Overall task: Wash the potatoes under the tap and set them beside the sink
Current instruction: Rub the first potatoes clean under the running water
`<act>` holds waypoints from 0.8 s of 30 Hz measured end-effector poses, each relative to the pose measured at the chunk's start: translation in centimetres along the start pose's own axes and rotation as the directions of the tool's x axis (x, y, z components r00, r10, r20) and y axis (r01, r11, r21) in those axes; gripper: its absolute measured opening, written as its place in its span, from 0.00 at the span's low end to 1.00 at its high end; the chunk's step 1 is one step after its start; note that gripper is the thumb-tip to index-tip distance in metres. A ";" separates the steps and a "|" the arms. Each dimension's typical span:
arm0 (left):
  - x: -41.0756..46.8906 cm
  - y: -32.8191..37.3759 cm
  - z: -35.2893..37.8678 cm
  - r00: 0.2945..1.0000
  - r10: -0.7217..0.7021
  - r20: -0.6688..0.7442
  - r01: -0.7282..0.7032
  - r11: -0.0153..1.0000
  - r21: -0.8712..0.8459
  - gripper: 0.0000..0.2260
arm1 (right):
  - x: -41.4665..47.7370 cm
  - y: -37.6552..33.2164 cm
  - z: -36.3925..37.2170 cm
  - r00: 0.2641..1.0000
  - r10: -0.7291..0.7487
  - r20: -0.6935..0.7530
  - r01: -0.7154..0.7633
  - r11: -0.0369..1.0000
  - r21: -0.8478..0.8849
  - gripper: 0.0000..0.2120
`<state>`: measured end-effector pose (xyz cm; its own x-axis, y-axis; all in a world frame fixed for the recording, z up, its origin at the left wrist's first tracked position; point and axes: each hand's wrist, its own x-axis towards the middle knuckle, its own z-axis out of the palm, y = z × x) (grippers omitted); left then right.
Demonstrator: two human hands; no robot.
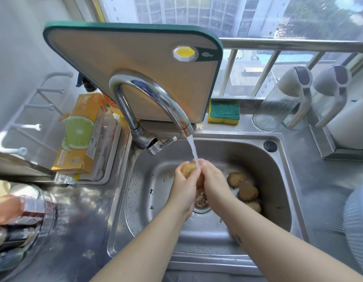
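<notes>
Washing step: my left hand (183, 185) and right hand (214, 180) cup one potato (187, 168) under the tap (156, 98) stream, over the sink (278, 159); three potatoes (244, 189) await. Next, presumably, set it on the counter (329, 190).

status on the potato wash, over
Left hand and right hand grip one potato under the tap. More potatoes wait in the sink. Nothing blocking.

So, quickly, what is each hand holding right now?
Left hand: grips the potato under the tap.
Right hand: grips the same potato.
</notes>
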<state>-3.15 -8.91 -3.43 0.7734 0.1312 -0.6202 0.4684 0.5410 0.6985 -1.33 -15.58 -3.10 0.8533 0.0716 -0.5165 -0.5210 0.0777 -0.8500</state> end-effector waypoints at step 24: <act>0.7 1.5 -0.2 0.992 -0.057 -0.115 0.052 0.998 -0.046 0.15 | -0.6 0.2 -0.2 0.981 -0.153 0.118 0.173 0.967 -0.186 0.13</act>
<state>-2.01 -7.84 -2.88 0.6911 0.1943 -0.6961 0.4882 0.5847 0.6479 -1.91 -15.85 -3.02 0.9144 0.1753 -0.3649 -0.3528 -0.0970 -0.9307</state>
